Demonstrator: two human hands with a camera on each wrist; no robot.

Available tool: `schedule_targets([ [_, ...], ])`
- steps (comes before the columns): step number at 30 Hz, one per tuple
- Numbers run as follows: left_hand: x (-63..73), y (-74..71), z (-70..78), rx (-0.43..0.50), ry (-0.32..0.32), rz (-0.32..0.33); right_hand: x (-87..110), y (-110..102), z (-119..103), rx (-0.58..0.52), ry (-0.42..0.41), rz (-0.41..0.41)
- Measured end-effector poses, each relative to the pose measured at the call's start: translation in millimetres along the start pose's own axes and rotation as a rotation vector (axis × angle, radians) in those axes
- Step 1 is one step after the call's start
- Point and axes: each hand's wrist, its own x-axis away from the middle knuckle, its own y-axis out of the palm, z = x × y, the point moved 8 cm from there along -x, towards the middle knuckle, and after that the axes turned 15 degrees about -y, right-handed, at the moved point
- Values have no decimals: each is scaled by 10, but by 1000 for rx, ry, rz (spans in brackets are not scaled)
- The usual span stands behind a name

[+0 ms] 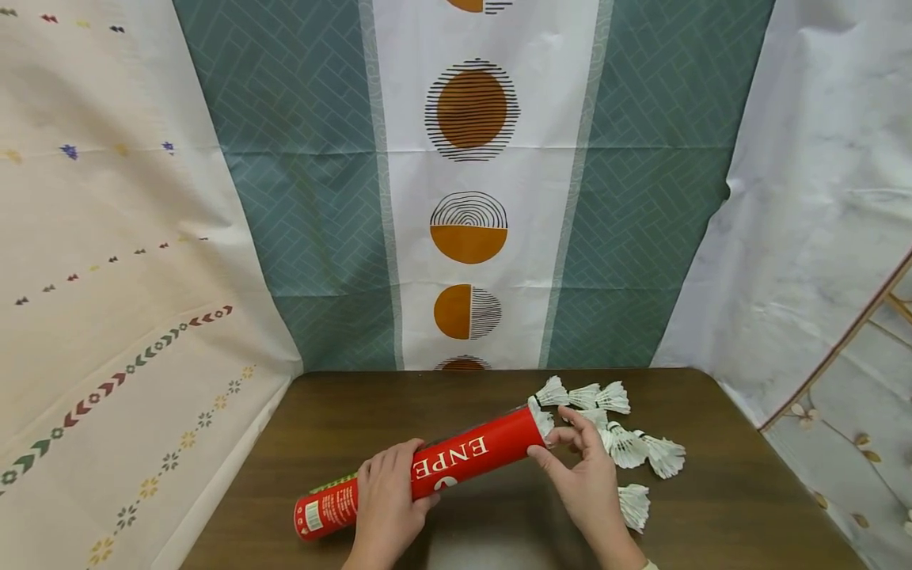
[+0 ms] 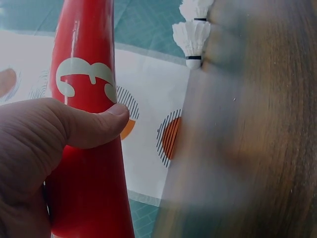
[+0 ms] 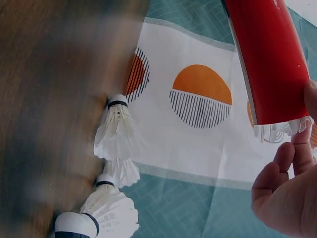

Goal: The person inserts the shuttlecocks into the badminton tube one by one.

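The person's left hand (image 1: 390, 499) is nearest, wrapped round the lower half of a red tube (image 1: 499, 447) with its thumb laid across the front. The right hand (image 1: 587, 479) is at the tube's open end, fingers bent, the thumb against the red side by the rim and a fingertip touching white feathers (image 1: 545, 419) that poke out of the mouth; whether it pinches them cannot be told.

The tube slants in front of the person, its mouth up to the right and its other end down to the left. It is long, round and glossy, with large white letters, partly covered by the left hand, a white curved emblem (image 1: 445, 482) beneath them, and small print, a barcode (image 1: 313, 516) and a green patch toward the lower end.

Just beyond the right hand, several shuttlecocks (image 1: 664, 456) lie on their sides in a loose group, some touching. Each has a white feather skirt, and the right wrist view shows white rounded tips with dark bands. They rest on a dark brown wooden surface (image 1: 720, 507).

Behind it hangs a green and white cloth (image 1: 313, 222) with orange, black-lined circles.
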Motion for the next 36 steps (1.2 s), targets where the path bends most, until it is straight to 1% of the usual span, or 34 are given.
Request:
schedule_targets([
  [3, 3, -5, 1, -6, 13, 11, -1, 38, 14, -14, -2, -46],
  [7, 6, -13, 7, -17, 29, 19, 19, 153, 16, -124, -41, -168],
  [10, 11, -16, 12, -27, 41, 16, 54, 233, 23, -241, -32, -248],
  [14, 17, -12, 10, -37, 44, 6, 85, 278, 45, -334, 33, -285],
  [17, 18, -3, 11, -42, 45, 0, 93, 281, 54, -338, 62, -293],
  [20, 18, 7, 14, -42, 47, -3, 79, 223, 64, -270, 39, -295],
  [22, 18, 15, 7, -45, 44, -5, 56, 120, 88, -195, -1, -287],
  [25, 22, 24, -18, -56, 32, -7, 20, -160, 165, -72, -54, -260],
  [28, 26, 31, -48, -69, 18, -17, -2, -546, 310, 75, -54, -259],
  [31, 22, 28, -78, -73, 1, -28, 22, -912, 544, 256, 30, -335],
  [33, 17, 18, -94, -69, -9, -32, 69, -1080, 728, 350, 105, -427],
  [35, 10, 5, -107, -65, -18, -34, 151, -1163, 903, 382, 194, -533],
  [36, 8, -1, -112, -63, -21, -34, 200, -1177, 975, 382, 221, -579],
])
